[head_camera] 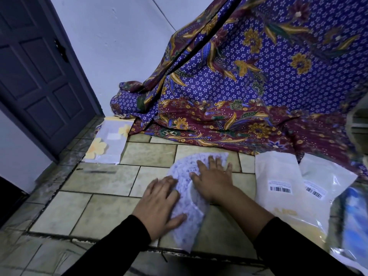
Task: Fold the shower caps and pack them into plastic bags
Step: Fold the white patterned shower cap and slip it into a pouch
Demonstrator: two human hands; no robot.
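Shower cap: one speckled white shower cap [184,176] lies flat on the tiled floor [99,212], pinned under both hands. It looks folded into a half-round, with the curved edge on the left hand's side.
Left hand: the left hand [159,202] lies flat with the fingers straight and spread. It presses the near part of the cap and grips nothing.
Right hand: the right hand [213,178] is also flat and splayed, pressing the far part just beside the left hand.
Step in hand: this is the folding stage, I judge. The hands are flattening and creasing the cap, and it is not yet in a bag.
Next move: probably another fold to narrow the cap. One palm would need to hold the crease while the other lifts an edge over. Thin plastic tends to spring open, so firm pressure matters.
Plastic bags: two, with barcode labels. The nearer bag [276,176] is just right of the right hand, and the second bag [326,176] lies beyond it, partly overlapped.
Flowered packet: one flowered packet [107,142], well beyond the left hand and to its left.
Patterned cloth: one patterned cloth [258,76], draped beyond both hands.
Door: one door [39,66], far left.
Blue item: one blue item [352,216] at the right edge, too blurred to name.
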